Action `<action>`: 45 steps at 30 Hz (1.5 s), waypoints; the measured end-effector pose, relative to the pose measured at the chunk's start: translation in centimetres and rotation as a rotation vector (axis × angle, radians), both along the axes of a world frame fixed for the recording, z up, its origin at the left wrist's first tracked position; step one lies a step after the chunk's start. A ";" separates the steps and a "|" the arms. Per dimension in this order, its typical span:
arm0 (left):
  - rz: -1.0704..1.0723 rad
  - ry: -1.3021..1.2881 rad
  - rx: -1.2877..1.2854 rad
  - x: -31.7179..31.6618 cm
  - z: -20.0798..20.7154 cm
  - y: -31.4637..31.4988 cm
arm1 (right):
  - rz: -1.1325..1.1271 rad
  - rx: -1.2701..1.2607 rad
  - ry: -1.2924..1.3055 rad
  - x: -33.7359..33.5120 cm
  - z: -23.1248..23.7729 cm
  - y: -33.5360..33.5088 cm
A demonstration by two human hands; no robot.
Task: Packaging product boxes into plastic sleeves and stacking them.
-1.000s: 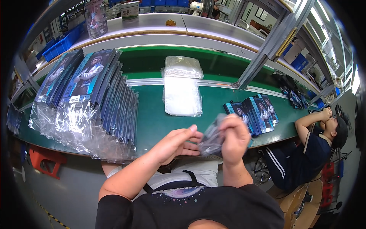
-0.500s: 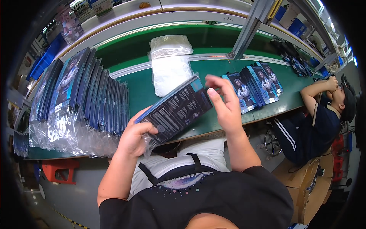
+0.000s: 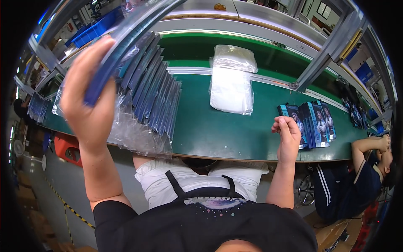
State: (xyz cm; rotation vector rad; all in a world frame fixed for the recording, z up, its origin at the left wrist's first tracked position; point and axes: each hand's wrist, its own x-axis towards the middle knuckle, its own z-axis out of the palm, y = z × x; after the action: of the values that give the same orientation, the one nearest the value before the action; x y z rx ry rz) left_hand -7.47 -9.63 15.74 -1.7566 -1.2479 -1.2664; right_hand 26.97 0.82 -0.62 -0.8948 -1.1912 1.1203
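Observation:
Raised at the upper left, my left hand (image 3: 88, 101) grips a thin dark blue box (image 3: 119, 52) in a clear plastic bag, tilted and blurred by motion. Beneath and beside it stands a row of similar bagged boxes (image 3: 155, 94), their clear bag ends spilling toward the table's front edge. My right hand (image 3: 289, 136) hovers over the green table's right side with its fingers curled in and nothing visible in them. Just beyond that hand stand several unbagged blue-black boxes (image 3: 317, 126) with a figure printed on the front.
A stack of clear plastic bags (image 3: 231, 90) lies mid-table near the metal rail. A metal post (image 3: 321, 67) rises at the back right. To the right a person (image 3: 348, 180) sits at the same table. A red stool (image 3: 67, 147) stands under the left side.
My left hand has carried the bagged box up and left over the row. My right hand has come away from that box and its fingers have curled. The view has shifted left.

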 end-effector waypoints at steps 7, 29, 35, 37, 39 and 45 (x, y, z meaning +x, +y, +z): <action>0.446 0.047 -0.338 -0.2 -2.1 0.0 | -0.149 0.041 -0.235 3.2 -0.1 2.2; -0.235 0.155 -0.631 8.7 -20.0 12.2 | -0.234 0.181 -1.139 2.0 -2.1 0.8; -0.371 -0.090 -0.635 9.7 -19.0 11.9 | 0.570 -0.385 0.603 1.6 -1.7 1.7; -0.401 -0.206 -0.628 9.7 -19.1 12.1 | 0.448 -0.505 0.562 0.1 -1.8 1.0; -0.413 -0.238 -0.627 9.8 -18.8 12.3 | 0.502 -0.528 0.517 -0.7 -1.9 0.2; -0.530 -0.436 -0.713 9.5 -17.5 12.8 | 0.785 -0.465 0.511 -2.8 -1.4 0.8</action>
State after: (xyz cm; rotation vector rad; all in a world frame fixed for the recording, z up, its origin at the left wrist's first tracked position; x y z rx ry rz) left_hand 2.07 3.22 -1.71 -2.5303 -1.6914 -1.7012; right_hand 24.16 1.60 -1.99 -0.3999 -0.8601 2.1741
